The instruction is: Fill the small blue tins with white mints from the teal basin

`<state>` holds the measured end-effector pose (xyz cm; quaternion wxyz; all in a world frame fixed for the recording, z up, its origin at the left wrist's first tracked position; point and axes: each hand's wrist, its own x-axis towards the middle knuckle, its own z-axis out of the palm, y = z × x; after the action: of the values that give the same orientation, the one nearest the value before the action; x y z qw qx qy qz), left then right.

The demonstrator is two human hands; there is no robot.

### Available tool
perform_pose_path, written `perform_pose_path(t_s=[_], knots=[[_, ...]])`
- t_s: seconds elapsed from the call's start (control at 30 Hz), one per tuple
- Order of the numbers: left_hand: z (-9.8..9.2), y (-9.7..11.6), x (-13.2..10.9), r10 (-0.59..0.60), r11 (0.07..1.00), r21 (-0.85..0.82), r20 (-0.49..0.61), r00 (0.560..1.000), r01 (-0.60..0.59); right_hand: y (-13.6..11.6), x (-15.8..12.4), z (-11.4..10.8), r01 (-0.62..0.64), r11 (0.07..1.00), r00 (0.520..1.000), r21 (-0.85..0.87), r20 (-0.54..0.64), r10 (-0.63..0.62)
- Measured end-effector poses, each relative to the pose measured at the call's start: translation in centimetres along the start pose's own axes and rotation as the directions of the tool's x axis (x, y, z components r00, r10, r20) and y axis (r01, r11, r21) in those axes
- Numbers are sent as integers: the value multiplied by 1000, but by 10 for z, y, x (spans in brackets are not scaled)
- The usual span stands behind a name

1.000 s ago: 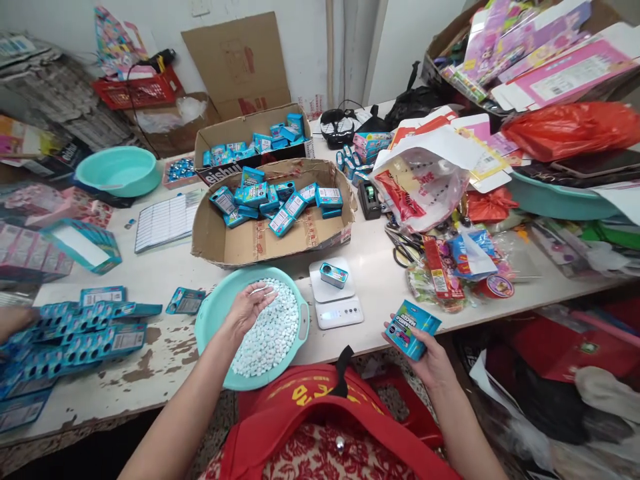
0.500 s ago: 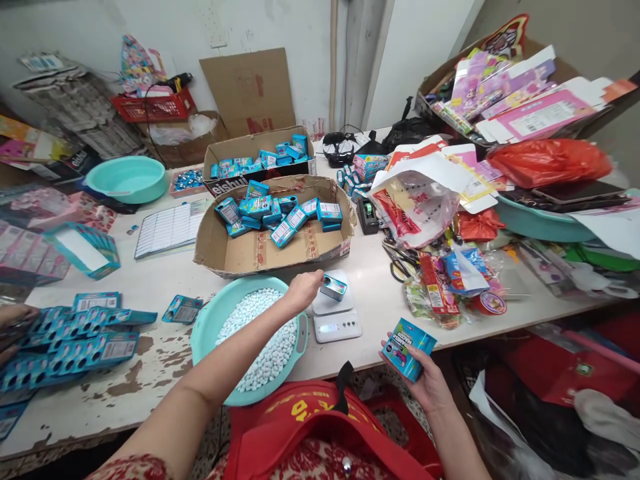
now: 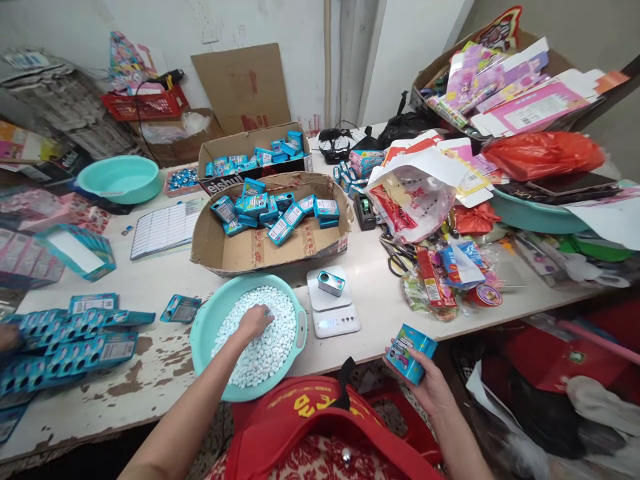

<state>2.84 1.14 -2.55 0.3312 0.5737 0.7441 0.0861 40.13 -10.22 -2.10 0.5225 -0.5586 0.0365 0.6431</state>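
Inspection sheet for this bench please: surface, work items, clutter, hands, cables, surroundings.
Surface: white table, worn at left front.
Work items: teal basin of white pieces; blue box on white scale.
Clutter: scissors, plastic bag and packaging right of the scale.
Hands: left hand in the white pieces, grip hidden; right hand holds blue package.
Cables: dark cord hangs by red basket.
Surroundings: cardboard sheet against wall; another person's hand beside blue cartons, left edge.

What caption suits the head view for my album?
Left hand in white pellets, right hand holding blue packaging, box on the scale.

Even, moderate light; soft, wide-angle-stretched outer edges.
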Motion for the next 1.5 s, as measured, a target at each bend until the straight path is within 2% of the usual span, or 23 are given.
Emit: perform_pose_path(t_s=[0.07, 0.2, 0.37, 0.47, 0.57, 0.67, 0.87, 0.93, 1.03, 1.17, 1.3, 1.4, 1.5], knots=[[6, -15, -5, -51, 996, -72, 33, 998, 53, -1, 3, 5, -15, 1000, 1000, -19, 15, 16], [6, -26, -4, -123, 945, -297, 64, 990, 136, -4, 8, 18, -19, 999, 999, -48, 49, 21], [-10, -35, -10, -169, 737, -641, 136, 976, 217, -5, 11, 24, -15, 998, 997, -65, 76, 20], [-13, -31, -11, -165, 637, -728, 193, 967, 254, -5, 11, 22, -32, 997, 997, -65, 71, 37], [-8, -11, -5, -135, 624, -730, 251, 959, 279, -3, 12, 21, -54, 997, 996, -56, 62, 58], [0, 24, 4, -52, 677, -694, 284, 957, 243, -3, 13, 20, -58, 997, 996, -47, 61, 60], [18, 104, 32, 148, 861, -509, 260, 954, 6, -1, 13, 14, -44, 999, 997, -14, 63, 45], [24, 123, 43, 181, 904, -421, 228, 957, -71, 0, 13, 9, -42, 999, 998, 6, 46, 42], [31, 138, 54, 200, 938, -320, 184, 962, -134, 3, 12, 0, -46, 998, 999, 35, 20, 45], [36, 142, 61, 203, 941, -304, 160, 966, -148, 5, 10, -9, -41, 998, 999, 57, 1, 41], [32, 138, 59, 181, 897, -432, 159, 971, -97, 4, 9, -11, -41, 997, 999, 58, 15, 40], [19, 125, 49, 119, 824, -566, 188, 975, 9, 3, 10, -9, -31, 997, 999, 65, 20, 30], [1, 101, 28, 57, 735, -671, 206, 977, 98, 2, 12, -6, -23, 998, 1000, 59, 13, 22]])
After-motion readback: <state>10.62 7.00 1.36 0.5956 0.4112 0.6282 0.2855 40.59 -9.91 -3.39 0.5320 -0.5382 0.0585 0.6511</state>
